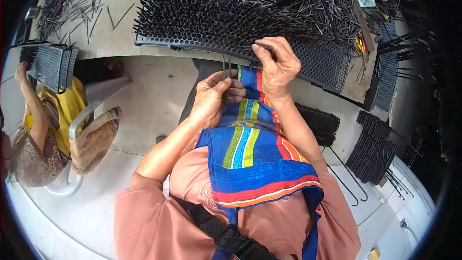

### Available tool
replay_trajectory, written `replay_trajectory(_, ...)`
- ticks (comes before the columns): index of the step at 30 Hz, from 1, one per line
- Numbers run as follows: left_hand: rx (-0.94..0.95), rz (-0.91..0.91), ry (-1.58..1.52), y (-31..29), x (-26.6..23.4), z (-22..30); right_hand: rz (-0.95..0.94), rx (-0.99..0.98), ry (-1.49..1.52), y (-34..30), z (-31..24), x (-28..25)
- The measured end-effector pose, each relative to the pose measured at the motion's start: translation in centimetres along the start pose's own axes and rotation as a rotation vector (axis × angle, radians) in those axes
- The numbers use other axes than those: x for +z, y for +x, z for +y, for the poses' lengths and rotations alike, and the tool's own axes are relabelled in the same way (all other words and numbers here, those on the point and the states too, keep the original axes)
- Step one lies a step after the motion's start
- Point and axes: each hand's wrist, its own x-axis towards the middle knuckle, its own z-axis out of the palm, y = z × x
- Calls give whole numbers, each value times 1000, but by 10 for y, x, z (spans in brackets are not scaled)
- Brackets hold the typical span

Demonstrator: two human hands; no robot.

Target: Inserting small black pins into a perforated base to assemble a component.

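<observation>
My left hand (215, 97) is closed round a few thin metal rods (226, 62), which stick up past the fingers in front of the tray's near edge. A perforated black tray (327, 62) lies across the table's front edge, densely filled with upright dark rods (207, 19) on its left and middle. On the right its holes are bare. Above the tray's near edge, my right hand (279, 65) is pinched shut, with what looks like a thin dark rod end showing beside the thumb. A blue striped apron (255, 154) covers my lap.
Loose rods (308, 9) lie heaped behind the tray, others scattered over the table (113, 43) at left. A co-worker (41, 130) sits at left by another perforated tray (53, 65) and a chair (91, 135). Bundled black rods (373, 149) and hooked rods (344, 178) are at right.
</observation>
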Motion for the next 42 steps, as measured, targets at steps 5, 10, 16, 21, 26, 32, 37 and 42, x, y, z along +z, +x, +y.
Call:
replay_trajectory(5, -23, -13, -2, -2, 2, 3, -46, -95, -67, 3, -2, -1)
replay_trajectory(10, -28, 4, 4, 2, 0, 3, -97, -208, -119, 7, 1, -2)
replay_trajectory(16, -29, -29, 2, 1, 1, 2, -215, -233, -177, 18, 3, -2)
replay_trajectory(21, -42, -51, 2, 1, 2, 2, -239, -226, -245, 12, 1, -4)
replay_trajectory(26, -33, -130, -22, 1, 3, 0, -233, -185, -280, -2, -2, -10)
replay_trajectory(32, -124, -200, 94, 0, 10, 2, -442, 555, 160, -25, 7, -27)
replay_trajectory(37, -222, -229, 182, 1, 14, 1, -396, 736, 367, -19, -1, -42)
replay_trajectory(42, -145, -113, 208, 4, 14, -8, 69, 257, 193, -8, 7, -41)
